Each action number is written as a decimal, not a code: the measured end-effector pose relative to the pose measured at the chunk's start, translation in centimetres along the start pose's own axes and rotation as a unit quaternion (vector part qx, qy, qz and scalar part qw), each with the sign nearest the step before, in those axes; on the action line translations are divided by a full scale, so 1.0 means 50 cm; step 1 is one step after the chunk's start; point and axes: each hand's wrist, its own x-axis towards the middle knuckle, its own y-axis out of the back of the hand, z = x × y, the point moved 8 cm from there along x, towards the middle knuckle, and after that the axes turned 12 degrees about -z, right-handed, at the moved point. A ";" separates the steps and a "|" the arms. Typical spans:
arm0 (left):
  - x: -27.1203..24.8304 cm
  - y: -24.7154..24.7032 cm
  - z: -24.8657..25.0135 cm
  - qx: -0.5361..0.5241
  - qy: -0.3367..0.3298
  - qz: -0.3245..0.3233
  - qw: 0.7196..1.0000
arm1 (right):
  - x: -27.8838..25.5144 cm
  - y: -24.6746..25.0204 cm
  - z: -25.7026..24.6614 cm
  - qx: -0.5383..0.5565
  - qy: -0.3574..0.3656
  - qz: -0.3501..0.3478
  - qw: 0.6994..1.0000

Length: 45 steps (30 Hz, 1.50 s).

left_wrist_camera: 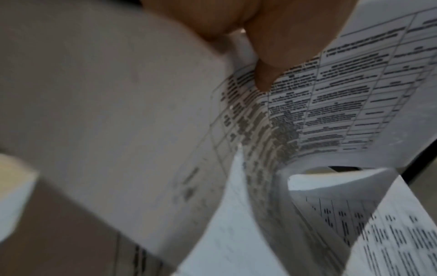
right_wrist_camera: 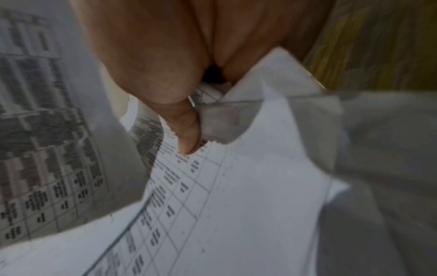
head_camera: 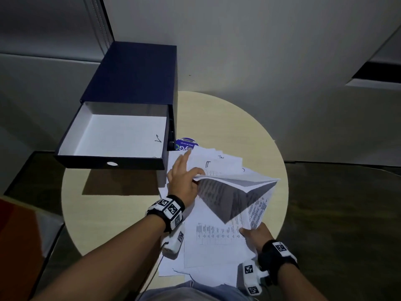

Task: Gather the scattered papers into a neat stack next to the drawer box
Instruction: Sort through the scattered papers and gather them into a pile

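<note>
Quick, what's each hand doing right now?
Left hand: pinching the lifted sheets at one edge.
Right hand: gripping the same sheets' near corner.

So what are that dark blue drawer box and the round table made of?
The drawer box looks like stiff cardboard wrapped in matte navy paper: thin straight walls, plain white lining inside the open drawer, a punched finger hole. The round table seems pale wood-look laminate, smooth with low sheen; solid wood can't be ruled out.
</note>
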 end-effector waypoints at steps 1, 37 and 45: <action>-0.004 0.005 -0.012 -0.028 -0.002 0.017 0.999 | -0.004 0.001 0.000 0.010 0.002 0.021 1.000; -0.031 0.003 -0.015 -0.583 0.090 -0.065 0.805 | -0.238 0.092 -0.230 0.214 0.242 0.012 0.946; -0.029 0.039 0.001 -0.520 0.114 -0.045 0.845 | -0.216 0.071 -0.221 0.202 0.251 0.010 0.947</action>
